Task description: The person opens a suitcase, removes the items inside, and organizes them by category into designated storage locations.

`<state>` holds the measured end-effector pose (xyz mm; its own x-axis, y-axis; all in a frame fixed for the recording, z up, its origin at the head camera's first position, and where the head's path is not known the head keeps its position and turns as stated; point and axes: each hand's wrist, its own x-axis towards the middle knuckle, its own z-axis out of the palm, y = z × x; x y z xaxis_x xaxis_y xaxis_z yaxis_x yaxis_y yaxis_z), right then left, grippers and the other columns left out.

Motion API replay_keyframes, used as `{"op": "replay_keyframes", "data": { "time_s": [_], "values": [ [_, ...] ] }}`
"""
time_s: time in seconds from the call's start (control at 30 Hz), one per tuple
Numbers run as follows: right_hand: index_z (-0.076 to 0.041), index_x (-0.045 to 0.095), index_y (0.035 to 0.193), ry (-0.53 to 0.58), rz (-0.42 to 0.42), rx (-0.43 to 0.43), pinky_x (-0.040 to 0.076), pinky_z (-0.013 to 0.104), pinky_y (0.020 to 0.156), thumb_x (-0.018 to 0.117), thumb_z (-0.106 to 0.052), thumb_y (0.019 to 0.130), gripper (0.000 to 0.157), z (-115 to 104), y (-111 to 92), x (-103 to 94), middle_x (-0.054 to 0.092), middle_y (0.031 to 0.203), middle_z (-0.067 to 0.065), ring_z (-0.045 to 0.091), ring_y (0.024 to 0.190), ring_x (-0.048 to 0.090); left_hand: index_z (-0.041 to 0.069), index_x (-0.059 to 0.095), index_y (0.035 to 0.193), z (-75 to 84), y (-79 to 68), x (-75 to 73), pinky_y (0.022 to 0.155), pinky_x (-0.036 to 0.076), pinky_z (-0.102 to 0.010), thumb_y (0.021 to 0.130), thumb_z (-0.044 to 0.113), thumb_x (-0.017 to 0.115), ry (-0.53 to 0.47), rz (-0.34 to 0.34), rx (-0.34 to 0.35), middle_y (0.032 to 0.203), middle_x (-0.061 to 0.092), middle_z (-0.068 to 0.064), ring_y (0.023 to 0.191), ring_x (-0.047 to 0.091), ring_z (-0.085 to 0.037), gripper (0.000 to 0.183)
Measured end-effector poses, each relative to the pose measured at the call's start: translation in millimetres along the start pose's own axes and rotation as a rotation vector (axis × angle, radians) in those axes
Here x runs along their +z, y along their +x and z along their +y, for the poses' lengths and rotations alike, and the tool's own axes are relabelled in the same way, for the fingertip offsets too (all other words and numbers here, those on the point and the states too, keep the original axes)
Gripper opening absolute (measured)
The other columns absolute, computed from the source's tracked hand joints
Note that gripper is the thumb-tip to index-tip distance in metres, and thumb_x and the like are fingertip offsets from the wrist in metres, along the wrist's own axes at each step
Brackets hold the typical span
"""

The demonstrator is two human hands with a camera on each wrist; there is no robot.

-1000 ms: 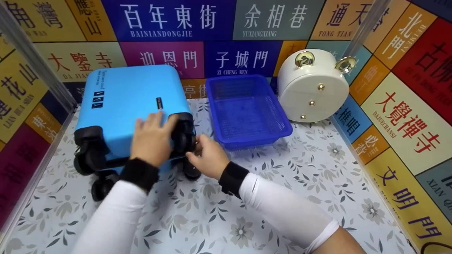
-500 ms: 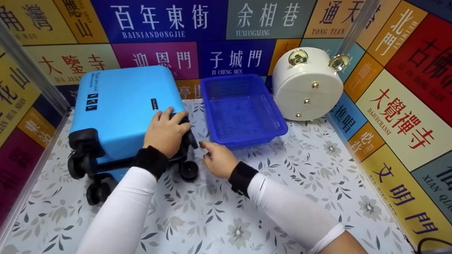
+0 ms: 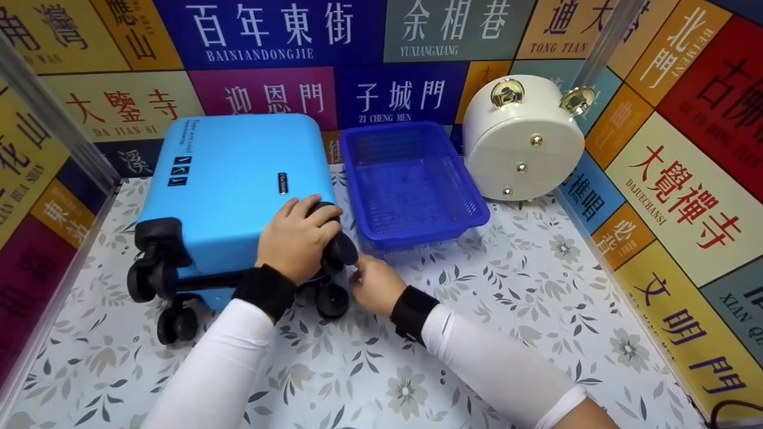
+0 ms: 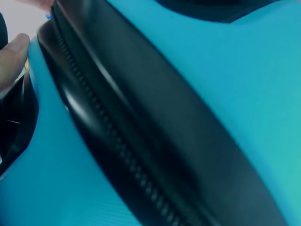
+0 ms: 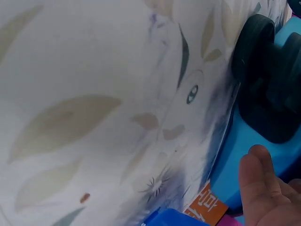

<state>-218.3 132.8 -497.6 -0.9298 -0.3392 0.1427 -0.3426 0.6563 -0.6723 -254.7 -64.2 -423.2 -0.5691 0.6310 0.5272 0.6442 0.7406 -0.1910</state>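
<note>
A light-blue hard-shell suitcase (image 3: pixel 238 173) lies flat, its black wheels (image 3: pixel 173 322) toward me. My left hand (image 3: pixel 292 241) grips its near right corner, the fingers bent over the black corner guard beside a wheel; its thumb is hidden in the head view. The right hand (image 3: pixel 378 286) is low beside that corner, by the lower wheel (image 3: pixel 332 300). In the right wrist view, its fingers (image 5: pixel 256 181) extend along the blue side; I cannot tell whether they touch it. The left wrist view looks at the black zipper seam (image 4: pixel 110 122) between the blue shells.
A blue plastic basket (image 3: pixel 372 232) stands right of the suitcase. Beyond it is a white round case (image 3: pixel 506 158) with gold knobs and gold ear-like domes. Printed sign panels (image 3: pixel 286 33) wall the floral-patterned surface (image 3: pixel 465 316). A dark cable (image 3: pixel 736 406) lies at the right edge.
The suitcase has shifted right under my left hand, nearer the basket. My right hand drew away from the corner, then came back low beside the wheel.
</note>
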Motion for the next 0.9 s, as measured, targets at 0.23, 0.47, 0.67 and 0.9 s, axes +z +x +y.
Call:
{"op": "replay_keyframes", "data": {
  "time_s": [0.23, 0.47, 0.67, 0.9],
  "values": [
    [-0.007, 0.067, 0.123, -0.036, -0.005, 0.019, 0.061, 0.044, 0.092, 0.064, -0.006, 0.094, 0.029, 3, -2, 4.9, 0.075, 0.123, 0.018, 0.031, 0.104, 0.075, 0.017, 0.078, 0.113, 3.1, -0.3, -0.2, 0.112, 0.051, -0.052, 0.077, 0.009, 0.082, -0.016, 0.021, 0.01, 0.132, 0.072, 0.005, 0.133, 0.062, -0.033, 0.038],
    [-0.003, 0.066, 0.123, -0.039, -0.064, -0.015, 0.06, 0.045, 0.093, 0.068, -0.012, 0.094, 0.031, 5, 6, 6.1, 0.073, 0.117, 0.016, 0.031, 0.106, 0.072, 0.02, 0.079, 0.111, 3.2, 1.2, -4.0, 0.112, 0.052, -0.049, 0.075, 0.013, 0.084, -0.044, 0.081, -0.011, 0.129, 0.074, 0.008, 0.132, 0.064, -0.03, 0.037],
    [-0.009, 0.063, 0.141, -0.117, -0.076, -0.137, 0.054, 0.041, 0.107, 0.075, -0.022, 0.096, 0.049, 5, 19, 8.8, 0.068, 0.135, 0.013, 0.027, 0.122, 0.068, 0.018, 0.079, 0.106, -2.4, 5.2, -19.8, 0.112, 0.052, -0.048, 0.078, 0.015, 0.081, -0.076, 0.132, -0.063, 0.129, 0.075, 0.008, 0.131, 0.065, -0.027, 0.029],
    [-0.015, 0.068, 0.127, -0.329, -0.016, -0.139, 0.06, 0.045, 0.092, 0.079, -0.043, 0.094, 0.045, 5, 25, 10.5, 0.073, 0.122, 0.008, 0.028, 0.107, 0.072, 0.013, 0.079, 0.104, -22.2, 11.4, -52.5, 0.111, 0.05, -0.053, 0.086, 0.028, 0.079, -0.219, 0.347, -0.205, 0.127, 0.077, 0.004, 0.125, 0.069, -0.027, 0.023]
  ]
}}
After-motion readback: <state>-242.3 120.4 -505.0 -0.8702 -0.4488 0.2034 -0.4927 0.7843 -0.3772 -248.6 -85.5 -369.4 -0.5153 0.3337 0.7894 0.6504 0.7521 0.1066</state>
